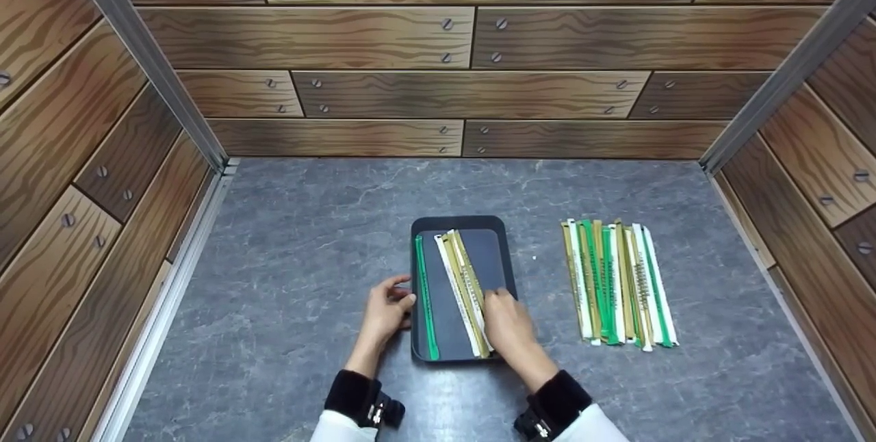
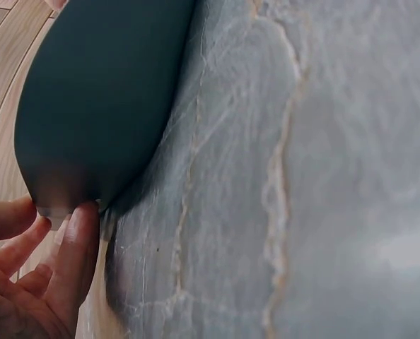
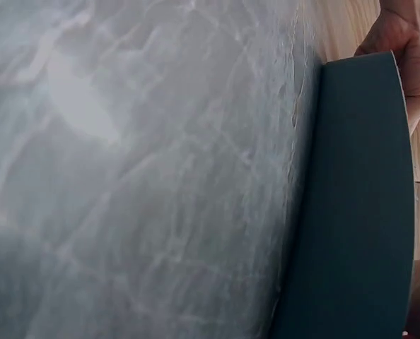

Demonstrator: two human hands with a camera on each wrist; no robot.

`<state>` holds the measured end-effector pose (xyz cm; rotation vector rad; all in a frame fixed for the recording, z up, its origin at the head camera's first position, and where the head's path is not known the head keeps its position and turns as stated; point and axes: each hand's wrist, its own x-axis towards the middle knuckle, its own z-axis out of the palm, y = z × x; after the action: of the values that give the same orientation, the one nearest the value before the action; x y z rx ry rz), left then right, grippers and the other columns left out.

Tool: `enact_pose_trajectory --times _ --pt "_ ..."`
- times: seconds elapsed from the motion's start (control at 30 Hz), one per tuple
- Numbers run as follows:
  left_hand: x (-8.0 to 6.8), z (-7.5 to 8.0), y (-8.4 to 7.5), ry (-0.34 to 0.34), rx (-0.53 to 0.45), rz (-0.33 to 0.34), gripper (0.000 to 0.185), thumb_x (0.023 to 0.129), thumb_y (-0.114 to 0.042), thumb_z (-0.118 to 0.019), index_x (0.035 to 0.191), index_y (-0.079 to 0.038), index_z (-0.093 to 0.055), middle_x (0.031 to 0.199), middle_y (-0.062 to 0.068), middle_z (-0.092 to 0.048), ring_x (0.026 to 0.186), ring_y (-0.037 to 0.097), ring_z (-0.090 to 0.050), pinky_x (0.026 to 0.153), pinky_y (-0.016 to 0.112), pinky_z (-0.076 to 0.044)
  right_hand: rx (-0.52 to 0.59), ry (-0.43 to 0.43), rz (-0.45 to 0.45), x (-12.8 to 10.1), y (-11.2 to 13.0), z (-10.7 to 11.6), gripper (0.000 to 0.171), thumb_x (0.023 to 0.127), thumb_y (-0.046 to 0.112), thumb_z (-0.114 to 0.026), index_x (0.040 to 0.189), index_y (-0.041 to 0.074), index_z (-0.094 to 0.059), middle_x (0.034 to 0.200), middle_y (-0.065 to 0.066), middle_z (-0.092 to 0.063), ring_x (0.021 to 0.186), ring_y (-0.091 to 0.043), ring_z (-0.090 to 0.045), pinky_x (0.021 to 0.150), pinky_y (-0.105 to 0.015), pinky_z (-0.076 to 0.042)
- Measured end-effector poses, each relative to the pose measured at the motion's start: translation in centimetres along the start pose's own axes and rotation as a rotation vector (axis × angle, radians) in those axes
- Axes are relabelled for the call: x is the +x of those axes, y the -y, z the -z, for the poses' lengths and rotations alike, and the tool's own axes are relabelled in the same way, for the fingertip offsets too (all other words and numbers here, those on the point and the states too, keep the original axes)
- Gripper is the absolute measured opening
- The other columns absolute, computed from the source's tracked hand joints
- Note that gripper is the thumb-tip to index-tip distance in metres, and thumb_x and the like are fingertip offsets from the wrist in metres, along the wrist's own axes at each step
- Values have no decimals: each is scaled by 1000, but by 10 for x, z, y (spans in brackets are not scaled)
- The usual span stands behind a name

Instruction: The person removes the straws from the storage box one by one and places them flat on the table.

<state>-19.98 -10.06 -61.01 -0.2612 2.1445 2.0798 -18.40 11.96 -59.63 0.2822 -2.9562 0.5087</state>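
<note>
1. Left hand (image 1: 384,310): it rests at the left rim of the dark tray (image 1: 496,261), fingers (image 2: 76,254) loosely curled with their tips touching the tray's edge. It steadies more than it clamps; nothing lies inside the curl.
2. Tray: it sits on the grey counter (image 1: 287,257), near the middle, between the two hands. A single green packet (image 1: 426,298) lies along its left side; a small bunch of white and olive packets (image 1: 464,291) lies slanted across its middle.
3. Right hand (image 1: 510,329): it lies knuckles up on the near end of the slanted bunch, fingers bent down onto it. Whether it pinches a packet or only presses, I cannot tell.
4. Loose row of packets (image 1: 619,284): green, white and olive, side by side on the counter, well apart to the right of the tray.
5. Risk, as I judge it: with so light a left-hand hold, a push from the right hand could slide the tray leftward or fan the bunch onto the green packet.
6. Hard to read: both wrist views show little but the tray's outer wall and the counter; the packets' print is too small; the right fingertips are hidden under the hand.
</note>
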Motion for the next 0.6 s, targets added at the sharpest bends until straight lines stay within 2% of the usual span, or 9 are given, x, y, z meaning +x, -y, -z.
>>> enact_pose_trajectory --times 0.17,0.4,0.5,0.6 --pt "0 0 0 -2 6 7 41 92 5 -61 132 2 -56 103 20 -59 78 27 -65 54 35 -58 13 -18 7 1 -2 0 18 74 -14 -62 88 -3 -67 76 -15 -57 63 -37 -61 53 -47 -53" --pt "0 0 1 -5 12 5 41 92 5 -61 132 3 -56 104 20 -58 77 23 -64 55 34 -58 75 -72 33 2 -5 2 15 73 -14 -60 79 0 -63 71 -17 -61 65 -40 -63 53 -49 -52" --pt "1 0 1 -5 17 9 41 93 5 -61 133 2 -56 105 20 -59 77 23 -65 56 35 -58 128 -75 32 2 -5 6 19 71 -14 -60 85 -1 -64 73 -17 -64 67 -39 -65 53 -48 -52" --pt "0 0 1 -1 25 -2 40 93 5 -61 133 2 -56 104 20 -59 76 22 -65 55 34 -58 186 -59 3 1 -4 12 29 72 -13 -60 98 -3 -66 79 -18 -67 72 -39 -66 57 -48 -54"
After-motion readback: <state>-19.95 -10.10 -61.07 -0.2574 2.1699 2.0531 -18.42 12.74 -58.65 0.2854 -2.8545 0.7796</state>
